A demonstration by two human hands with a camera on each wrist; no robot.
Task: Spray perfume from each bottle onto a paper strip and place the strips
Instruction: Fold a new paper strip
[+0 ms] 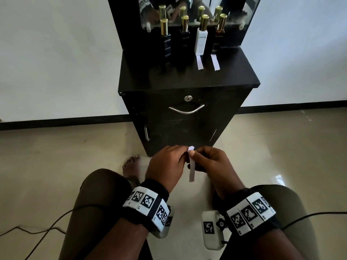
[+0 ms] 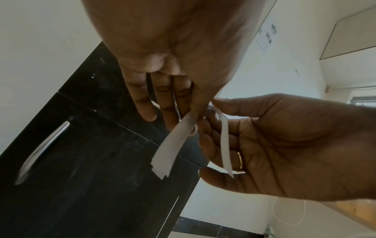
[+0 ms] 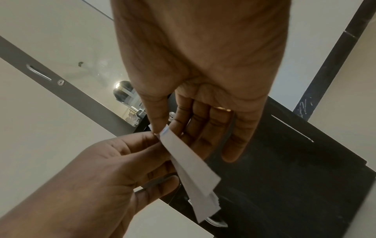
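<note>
Strips in hand: left hand (image 1: 165,166) and right hand (image 1: 210,164) meet low in front of the cabinet (image 1: 187,117), each pinching a paper strip (image 1: 191,170) at its top end, probably to peel two stuck strips apart.
Left wrist view: shows two separate strips, one per hand, tails hanging free; the head view reads as one.
Right wrist view: strips overlap, so the count is hard to tell.
Bottles: four perfume bottles (image 1: 201,35) stand in a row along the cabinet top's back edge.
Placed strips: two laid strips (image 1: 199,62) lie before the two right-hand bottles; the left two bottles have none, so two remain.
</note>
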